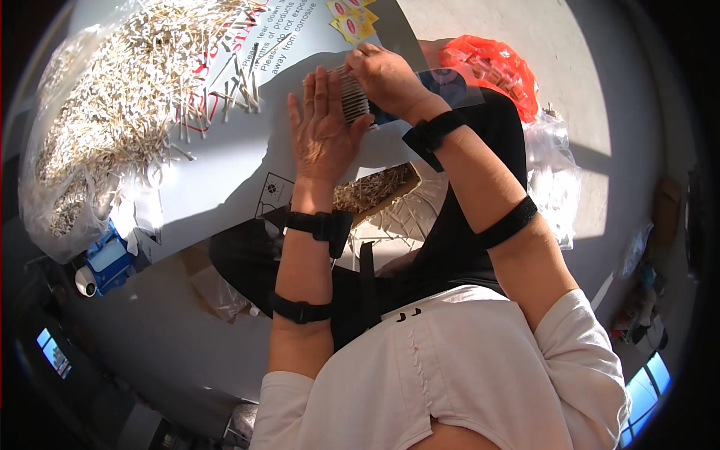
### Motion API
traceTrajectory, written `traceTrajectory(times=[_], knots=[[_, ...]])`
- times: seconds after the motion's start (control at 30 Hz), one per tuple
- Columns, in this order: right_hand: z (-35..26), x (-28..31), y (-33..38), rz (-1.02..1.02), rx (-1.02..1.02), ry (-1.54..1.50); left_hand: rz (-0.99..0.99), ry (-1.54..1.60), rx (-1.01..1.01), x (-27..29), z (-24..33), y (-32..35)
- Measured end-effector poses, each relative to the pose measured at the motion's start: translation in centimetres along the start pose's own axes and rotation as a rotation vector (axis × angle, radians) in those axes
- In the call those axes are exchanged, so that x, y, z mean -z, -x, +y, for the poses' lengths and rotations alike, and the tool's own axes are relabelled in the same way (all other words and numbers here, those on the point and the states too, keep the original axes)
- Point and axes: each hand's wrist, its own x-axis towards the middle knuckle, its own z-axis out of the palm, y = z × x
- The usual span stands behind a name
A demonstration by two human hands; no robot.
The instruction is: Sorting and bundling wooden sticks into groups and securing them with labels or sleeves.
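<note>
While the left hand (321, 124) lies flat and open behind the row of small sticks (352, 96), the right hand (386, 75) pinches the row's top edge; squaring it well probably calls for light, even pressure so the ends stay level. Just beyond, loose sticks (135, 97) spill from a clear bag (45, 187) onto a white sheet (225, 150) with red and black print. Yellow labels (352, 21) sit at its far edge, an orange bag (495, 67) to the right.

One camera sits on the person's head and looks down, very close to the arms. The left hand (322, 127) and right hand (386, 75) show near the top middle. The round lens bends the edges.
</note>
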Motion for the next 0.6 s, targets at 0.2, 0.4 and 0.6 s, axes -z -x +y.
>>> traceTrajectory(times=[0.2,0.4,0.6], knots=[[-0.6,0.8,-1.4,-0.187,-0.268,-0.026,-0.027,-0.024,0.024,0.0,-0.2,0.1],[-0.7,0.8,-1.4,-0.109,-0.318,-0.137,-0.013,-0.037,0.000,-0.1,-0.2,0.1],[-0.4,1.0,-0.6,0.007,-0.303,-0.243,0.027,0.106,0.013,-0.1,-0.9,0.2]])
